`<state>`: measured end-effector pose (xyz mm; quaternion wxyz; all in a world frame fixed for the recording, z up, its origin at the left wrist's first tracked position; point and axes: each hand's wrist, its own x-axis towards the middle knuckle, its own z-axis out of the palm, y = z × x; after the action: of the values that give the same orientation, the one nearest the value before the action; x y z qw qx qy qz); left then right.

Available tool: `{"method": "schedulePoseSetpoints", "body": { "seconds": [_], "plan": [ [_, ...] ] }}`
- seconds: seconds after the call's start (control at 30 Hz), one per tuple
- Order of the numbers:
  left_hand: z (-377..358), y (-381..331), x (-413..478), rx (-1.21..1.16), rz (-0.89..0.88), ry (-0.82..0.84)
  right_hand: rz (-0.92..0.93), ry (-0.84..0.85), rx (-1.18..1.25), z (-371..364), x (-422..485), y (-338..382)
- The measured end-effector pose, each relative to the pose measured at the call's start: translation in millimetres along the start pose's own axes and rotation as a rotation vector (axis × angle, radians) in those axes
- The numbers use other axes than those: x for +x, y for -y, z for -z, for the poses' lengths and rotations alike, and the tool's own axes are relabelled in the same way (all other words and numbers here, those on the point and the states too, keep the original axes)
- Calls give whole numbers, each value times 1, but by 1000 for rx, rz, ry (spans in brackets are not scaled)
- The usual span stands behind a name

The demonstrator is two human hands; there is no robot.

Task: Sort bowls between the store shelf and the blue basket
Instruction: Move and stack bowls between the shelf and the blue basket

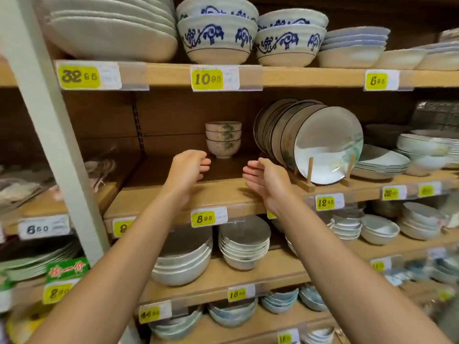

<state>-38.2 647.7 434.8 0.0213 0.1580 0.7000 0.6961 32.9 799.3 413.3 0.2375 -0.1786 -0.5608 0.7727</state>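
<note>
Bowls [223, 139] for this step were three small ones, nested upright in one stack deep on the middle shelf [218, 194], with a faint green motif on their sides. The left hand [187, 167] hovered at about seven o'clock from the stack and the right hand [267, 176] at about five o'clock, neither touching it. Each grip was empty and unclenched, the fingers loosely curved and the palms turned toward one another. The blue basket was not in view.

The step in hand looked like a two-handed lift of that stack. To do it well, I judged, the hands should go in level over the shelf's front edge. They should close low on the bottom bowl's wall, at nine and three o'clock, not on the top rim (a hold on the top bowl alone would likely lift only that one). A thumb laid over the top rim would steady all three. The lift should be slight, then a straight draw out toward six o'clock.

The main hazard stood at three o'clock from the stack: a row of dark-rimmed plates [323, 145] leaning on edge in a wooden rack [310, 181], near the right wrist. That elbow would be best held in, away from the plates.
</note>
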Motion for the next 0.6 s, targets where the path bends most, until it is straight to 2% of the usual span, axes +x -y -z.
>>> {"method": "schedulePoseSetpoints", "body": {
  "seconds": [0.13, 0.33, 0.6],
  "plan": [
    [25, 3, -79, -53, -53, -8, -43, 34, 43, 18, -56, -11],
    [62, 24, -174, -29, -46, -54, -78, 186, 92, 21, -113, -36],
    [101, 60, -263, -70, 53, -456, -293, 539, 3, 16, -151, -110]
  ]
}}
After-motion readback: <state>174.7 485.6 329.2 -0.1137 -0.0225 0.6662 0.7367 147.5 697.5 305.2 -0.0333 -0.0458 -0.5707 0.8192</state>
